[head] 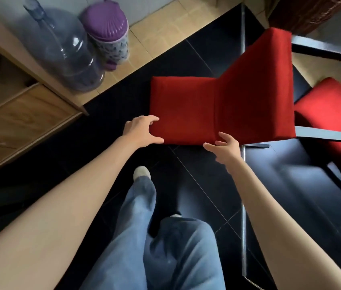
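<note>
Two hands out, spread wide, holding nothing: left hand (142, 130) at seat's near-left corner, right hand (226, 149) just off near edge. Prob. set to grab & shift red chair (186, 105), standing on dark floor (186, 174) straight ahead. Beyond: 2nd red chair (332, 114) at rt, 1 water jug (60, 49), 1 purple bin (106, 32), 1 wood cabinet (18, 118).

No lettering, label, brand or number is readable — the marks on the purple-lidded bin (114, 48) are a blurred pattern.
</note>
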A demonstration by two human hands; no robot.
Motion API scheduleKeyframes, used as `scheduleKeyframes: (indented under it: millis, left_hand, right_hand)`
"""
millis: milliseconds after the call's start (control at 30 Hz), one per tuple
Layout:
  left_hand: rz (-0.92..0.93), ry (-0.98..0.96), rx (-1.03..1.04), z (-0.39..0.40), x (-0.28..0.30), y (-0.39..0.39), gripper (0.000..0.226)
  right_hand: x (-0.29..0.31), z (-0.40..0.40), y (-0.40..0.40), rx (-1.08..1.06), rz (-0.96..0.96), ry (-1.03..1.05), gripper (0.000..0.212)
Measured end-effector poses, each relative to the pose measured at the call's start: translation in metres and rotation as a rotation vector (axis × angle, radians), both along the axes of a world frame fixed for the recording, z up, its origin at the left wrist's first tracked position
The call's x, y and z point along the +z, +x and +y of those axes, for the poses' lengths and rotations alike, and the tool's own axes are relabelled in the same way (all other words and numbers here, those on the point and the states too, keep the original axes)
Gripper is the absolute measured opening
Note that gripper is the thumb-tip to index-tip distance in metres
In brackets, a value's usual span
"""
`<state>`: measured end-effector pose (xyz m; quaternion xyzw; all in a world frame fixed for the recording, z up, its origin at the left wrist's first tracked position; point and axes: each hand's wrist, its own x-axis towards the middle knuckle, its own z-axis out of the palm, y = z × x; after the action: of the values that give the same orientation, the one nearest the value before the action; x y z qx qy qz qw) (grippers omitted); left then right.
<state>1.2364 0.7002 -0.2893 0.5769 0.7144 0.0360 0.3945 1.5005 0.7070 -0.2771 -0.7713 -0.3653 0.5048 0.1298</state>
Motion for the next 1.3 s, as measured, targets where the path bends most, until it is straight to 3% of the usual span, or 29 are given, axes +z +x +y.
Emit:
scheduleKeyframes:
  millis: [167,433,667,900,1100,1300]
  left_hand:
    - [-0.027,-0.142,0.067,0.033,-0.082,0.006,0.080]
    - [0.045,-0.191,0.115,0.055,-0.242,0.041,0.081]
    - [0.016,-0.300,0.382,0.045,-0.368,0.081,0.088]
    - [0.055,-0.320,0.525,0.041,-0.443,0.108,0.097]
    - [-0.009,-0.360,0.692,0.048,-0.488,0.128,0.108]
    - [-0.168,-0.262,0.977,0.057,-0.511,0.151,0.113]
  right_hand:
    - [-0.084,0.035,-0.007,0.007,-0.022,-0.110,0.085]
    - [-0.250,0.076,0.011,0.026,-0.057,-0.165,0.097]
    - [-0.381,0.075,0.030,-0.083,-0.068,-0.114,0.102]
    - [-0.456,0.080,0.045,-0.220,-0.131,-0.129,0.126]
    - [-0.495,0.097,0.044,-0.355,-0.160,-0.118,0.135]
    - [-0.517,0.097,0.040,-0.504,-0.159,-0.074,0.141]
